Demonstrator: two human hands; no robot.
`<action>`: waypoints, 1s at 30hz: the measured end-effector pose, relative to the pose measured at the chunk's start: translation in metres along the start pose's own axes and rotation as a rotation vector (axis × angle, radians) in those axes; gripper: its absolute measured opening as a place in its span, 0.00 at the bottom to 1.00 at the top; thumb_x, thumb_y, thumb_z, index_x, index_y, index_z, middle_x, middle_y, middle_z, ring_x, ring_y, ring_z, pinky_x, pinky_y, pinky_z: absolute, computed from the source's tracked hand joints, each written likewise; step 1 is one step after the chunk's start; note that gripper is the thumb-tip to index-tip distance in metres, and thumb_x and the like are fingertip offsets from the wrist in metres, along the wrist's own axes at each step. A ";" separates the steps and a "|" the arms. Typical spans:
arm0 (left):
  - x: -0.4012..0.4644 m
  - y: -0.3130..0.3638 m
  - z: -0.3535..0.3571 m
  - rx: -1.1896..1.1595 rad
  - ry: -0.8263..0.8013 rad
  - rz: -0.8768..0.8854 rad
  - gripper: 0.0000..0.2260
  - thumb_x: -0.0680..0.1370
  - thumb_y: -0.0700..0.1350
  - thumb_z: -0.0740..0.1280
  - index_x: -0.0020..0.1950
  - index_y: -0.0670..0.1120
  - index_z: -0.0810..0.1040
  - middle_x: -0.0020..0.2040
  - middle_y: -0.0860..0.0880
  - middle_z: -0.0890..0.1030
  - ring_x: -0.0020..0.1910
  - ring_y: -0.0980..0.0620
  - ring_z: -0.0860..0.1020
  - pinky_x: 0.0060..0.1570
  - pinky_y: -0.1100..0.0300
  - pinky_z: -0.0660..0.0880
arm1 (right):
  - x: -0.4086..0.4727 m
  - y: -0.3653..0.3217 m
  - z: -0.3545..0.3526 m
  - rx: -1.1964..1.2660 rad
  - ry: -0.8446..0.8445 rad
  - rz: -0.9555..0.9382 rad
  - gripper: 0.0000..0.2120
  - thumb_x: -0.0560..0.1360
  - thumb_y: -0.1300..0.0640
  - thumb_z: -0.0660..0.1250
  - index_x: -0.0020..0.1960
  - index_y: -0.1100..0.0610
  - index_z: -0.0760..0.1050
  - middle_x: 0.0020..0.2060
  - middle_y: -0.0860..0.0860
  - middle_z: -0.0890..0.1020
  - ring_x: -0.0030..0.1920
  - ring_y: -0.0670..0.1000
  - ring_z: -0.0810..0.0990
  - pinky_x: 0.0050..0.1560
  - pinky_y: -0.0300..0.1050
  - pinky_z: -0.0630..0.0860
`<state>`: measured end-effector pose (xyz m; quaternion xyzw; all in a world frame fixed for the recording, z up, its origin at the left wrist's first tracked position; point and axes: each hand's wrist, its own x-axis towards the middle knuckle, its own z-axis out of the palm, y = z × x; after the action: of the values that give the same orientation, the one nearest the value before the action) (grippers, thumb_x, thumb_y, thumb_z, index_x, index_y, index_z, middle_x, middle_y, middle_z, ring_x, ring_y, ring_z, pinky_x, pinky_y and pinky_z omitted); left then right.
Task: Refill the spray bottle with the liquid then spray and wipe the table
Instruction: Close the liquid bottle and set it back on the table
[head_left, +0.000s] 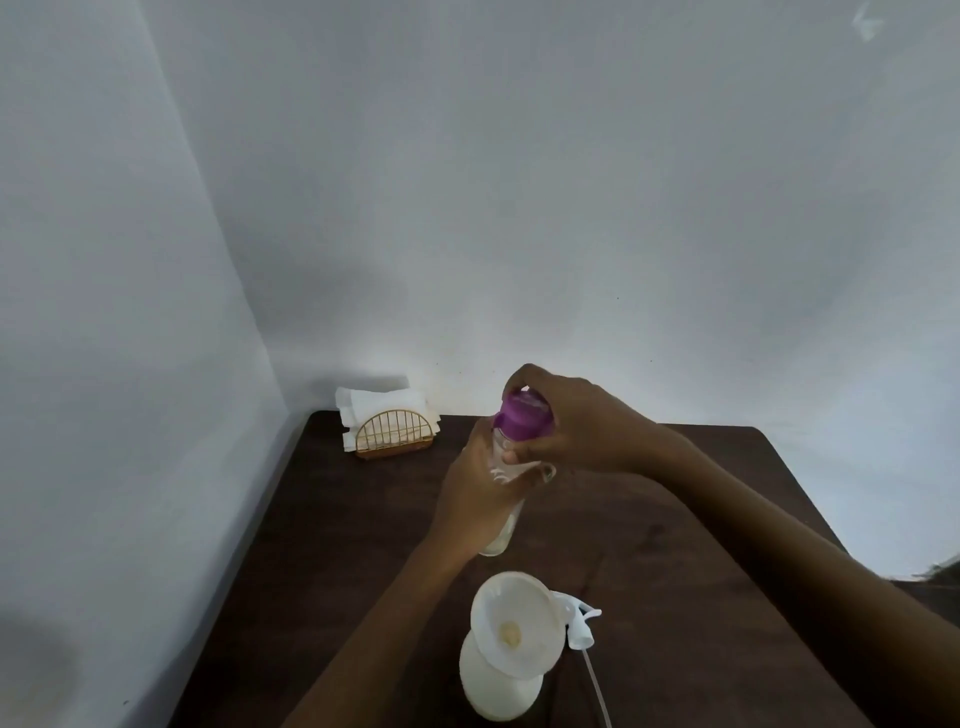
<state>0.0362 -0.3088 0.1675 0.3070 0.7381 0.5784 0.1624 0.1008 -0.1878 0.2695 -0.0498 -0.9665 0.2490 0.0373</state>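
Observation:
A clear bottle (500, 535) with a little pale liquid at its bottom stands on the dark table (363, 545). My left hand (480, 496) grips its body. My right hand (566, 421) holds its purple cap (522, 415) from above, fingers curled round it. Nearer to me stands the white spray bottle (498, 686), open, with a white funnel (511, 618) in its neck. The spray head (579, 621) with its thin tube lies on the table just right of it.
A gold wire holder (392, 434) with white napkins (379, 405) sits at the far left corner of the table, against the white walls. The table's right edge runs diagonally at the right.

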 end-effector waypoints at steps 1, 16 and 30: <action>0.003 -0.005 0.001 0.000 -0.034 -0.023 0.26 0.69 0.50 0.76 0.62 0.54 0.69 0.53 0.57 0.78 0.52 0.60 0.76 0.48 0.68 0.71 | 0.004 0.004 0.005 0.014 -0.004 0.005 0.28 0.66 0.51 0.75 0.61 0.49 0.66 0.56 0.47 0.77 0.53 0.49 0.76 0.49 0.44 0.79; 0.092 -0.108 0.013 0.011 -0.220 -0.492 0.46 0.72 0.53 0.72 0.78 0.48 0.43 0.76 0.46 0.59 0.73 0.46 0.61 0.68 0.52 0.64 | 0.128 0.100 0.092 0.171 0.180 0.160 0.29 0.68 0.56 0.75 0.64 0.53 0.66 0.59 0.53 0.77 0.54 0.50 0.77 0.54 0.42 0.75; 0.178 -0.166 0.014 0.043 -0.128 -0.504 0.47 0.73 0.53 0.71 0.77 0.49 0.38 0.78 0.47 0.52 0.76 0.47 0.55 0.74 0.48 0.57 | 0.224 0.143 0.125 0.285 0.300 0.124 0.29 0.65 0.56 0.76 0.61 0.59 0.67 0.55 0.53 0.79 0.53 0.53 0.79 0.51 0.43 0.75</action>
<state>-0.1341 -0.2078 0.0254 0.1529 0.7915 0.4834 0.3412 -0.1226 -0.0975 0.1022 -0.1401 -0.9002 0.3748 0.1719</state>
